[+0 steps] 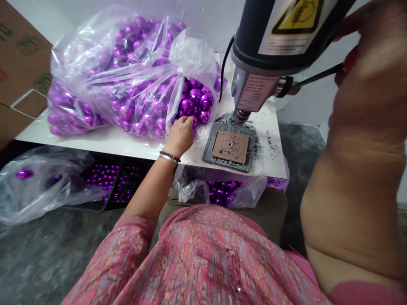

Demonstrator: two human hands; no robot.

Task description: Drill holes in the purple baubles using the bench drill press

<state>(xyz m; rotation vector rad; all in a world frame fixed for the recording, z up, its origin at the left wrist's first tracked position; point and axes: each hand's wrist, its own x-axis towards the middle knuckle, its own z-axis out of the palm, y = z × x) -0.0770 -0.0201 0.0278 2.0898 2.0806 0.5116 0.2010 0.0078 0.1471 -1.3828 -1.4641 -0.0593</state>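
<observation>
My left hand [182,134] is at the mouth of a large clear plastic bag [104,80], touching the shiny purple faceted balls [196,101] there. Its fingers are bent, and whether a ball is between them is hidden. At the upper right, my right hand [352,46] is closed round the lever handle [321,76] of a drill press [263,46]. Under the drill bit lies a brown square board [231,147] with a small hole, set on the grey metal base [208,157]. Dark shavings are scattered over the board and around the base.
A cardboard box [22,63] stands at the left. Below the white table [127,147] are black trays of purple pieces [101,180] and a clear bag [41,186]. Another bag of purple balls [222,192] rests at my lap. A black cable [223,70] hangs behind the drill.
</observation>
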